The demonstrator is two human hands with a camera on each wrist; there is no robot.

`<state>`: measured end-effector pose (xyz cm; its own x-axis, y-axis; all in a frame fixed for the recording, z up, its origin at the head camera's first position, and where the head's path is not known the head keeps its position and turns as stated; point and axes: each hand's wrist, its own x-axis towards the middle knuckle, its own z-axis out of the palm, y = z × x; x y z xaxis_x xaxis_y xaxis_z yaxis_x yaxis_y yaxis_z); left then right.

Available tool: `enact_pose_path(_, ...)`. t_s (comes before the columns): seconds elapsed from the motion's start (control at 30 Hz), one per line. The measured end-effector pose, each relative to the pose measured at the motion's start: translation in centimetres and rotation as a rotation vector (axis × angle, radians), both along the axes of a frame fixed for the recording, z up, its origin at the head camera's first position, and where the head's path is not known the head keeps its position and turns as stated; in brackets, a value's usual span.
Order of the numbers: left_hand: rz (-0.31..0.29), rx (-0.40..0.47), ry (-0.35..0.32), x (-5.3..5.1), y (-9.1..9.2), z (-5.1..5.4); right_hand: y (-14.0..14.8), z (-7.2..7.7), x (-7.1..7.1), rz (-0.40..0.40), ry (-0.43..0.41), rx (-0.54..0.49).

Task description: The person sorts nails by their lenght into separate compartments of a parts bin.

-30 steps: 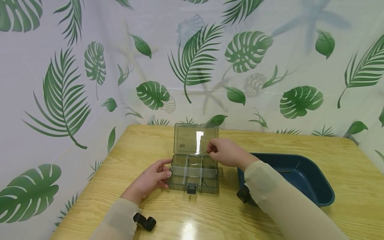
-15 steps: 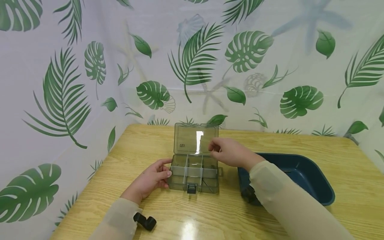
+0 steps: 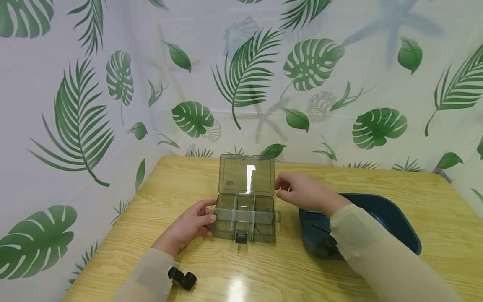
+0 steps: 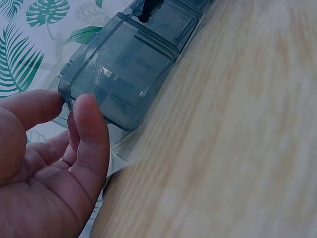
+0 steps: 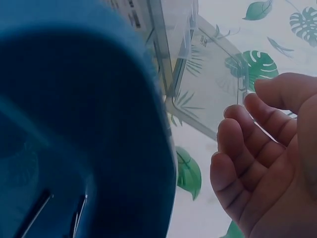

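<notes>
A smoky, see-through compartment box (image 3: pixel 243 217) stands on the table with its lid (image 3: pixel 234 172) raised at the back. My left hand (image 3: pixel 188 222) holds the box's left side between thumb and fingers, as the left wrist view also shows. A thin dark rod (image 3: pixel 261 233) leans in the front right compartment. To the right of the lid, my right hand (image 3: pixel 303 191) hovers with loosely bent fingers (image 5: pixel 230 134) and nothing between them. Under that forearm sits a dark blue tray (image 3: pixel 415 239), where thin metal rods (image 5: pixel 37 210) lie.
The wooden table (image 3: pixel 241 272) ends at a leaf-printed cloth (image 3: pixel 241 84) at the back and left. A black wrist-worn device (image 3: pixel 183 279) sticks out from the left sleeve. The tray is partly hidden by the right arm.
My right hand has moved right, from over the box's back right compartment to beside the lid. The left hand and the box have stayed put.
</notes>
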<state>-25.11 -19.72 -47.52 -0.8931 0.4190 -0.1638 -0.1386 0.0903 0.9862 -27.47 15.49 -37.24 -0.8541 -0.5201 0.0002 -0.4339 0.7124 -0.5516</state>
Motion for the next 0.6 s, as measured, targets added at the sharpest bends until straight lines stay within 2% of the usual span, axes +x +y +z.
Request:
enact_pose_path(0.33,-0.003,-0.010,0.003,0.0,0.0,-0.1,2.3,0.0,1.0,-0.037,-0.009,-0.003)
enact_pose_path(0.6,-0.001,-0.006,0.008,-0.1,0.0,-0.1,4.2,-0.1,1.9,-0.034,0.004,-0.026)
